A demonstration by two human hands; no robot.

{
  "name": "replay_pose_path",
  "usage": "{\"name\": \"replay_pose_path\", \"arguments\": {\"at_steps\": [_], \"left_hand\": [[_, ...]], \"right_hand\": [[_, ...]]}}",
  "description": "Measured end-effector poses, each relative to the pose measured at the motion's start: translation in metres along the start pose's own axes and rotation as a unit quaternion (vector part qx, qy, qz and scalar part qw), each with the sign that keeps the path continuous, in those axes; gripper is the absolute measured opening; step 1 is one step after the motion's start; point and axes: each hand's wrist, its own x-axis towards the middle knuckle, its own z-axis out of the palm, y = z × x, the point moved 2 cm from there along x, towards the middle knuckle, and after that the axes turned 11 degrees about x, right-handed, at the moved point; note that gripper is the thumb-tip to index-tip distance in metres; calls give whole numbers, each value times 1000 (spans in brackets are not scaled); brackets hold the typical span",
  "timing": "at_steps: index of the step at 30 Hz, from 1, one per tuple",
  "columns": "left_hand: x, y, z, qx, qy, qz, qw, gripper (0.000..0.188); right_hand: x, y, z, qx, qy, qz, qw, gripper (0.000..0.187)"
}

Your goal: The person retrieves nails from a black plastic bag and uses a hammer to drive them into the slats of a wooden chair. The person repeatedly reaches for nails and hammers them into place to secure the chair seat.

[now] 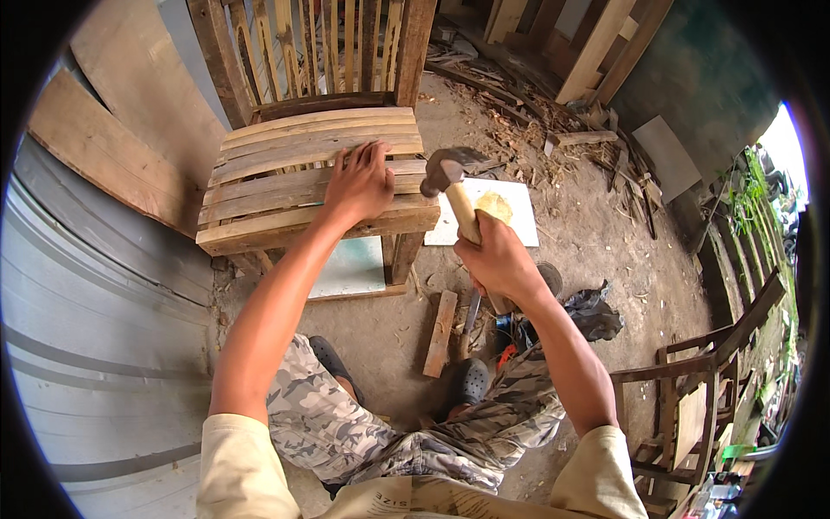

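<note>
A wooden chair (246,232) with a slatted seat and a slatted back stands in front of me, toward the left. My left hand (359,183) rests on the seat slats (285,183), its fingers bent and drawn together; whatever they may hold is hidden. My right hand (497,258) is closed round the wooden handle of a claw hammer (463,213). The dark hammer head is raised beside the right edge of the seat, apart from my left hand.
A white board (525,227) lies on the floor right of the chair. Nearer me are a short wood block (440,334) and a black plastic bag (596,313). Wood scraps (519,112) litter the far floor. Metal sheeting (104,346) lines the left; another wooden frame (711,372) stands right.
</note>
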Motion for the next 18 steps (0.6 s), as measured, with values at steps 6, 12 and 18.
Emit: {"name": "replay_pose_path", "arguments": {"at_steps": [6,12,18], "left_hand": [[1,4,-6,-54,29,-21,998,42],[-13,-24,-42,-277,368,-39,887,12],[-120,-114,-60,39,485,-224,844,16]], "right_hand": [[13,30,8,-38,54,-137,988,24],[50,45,24,81,132,-147,977,26],[99,65,24,104,234,-269,929,36]]}}
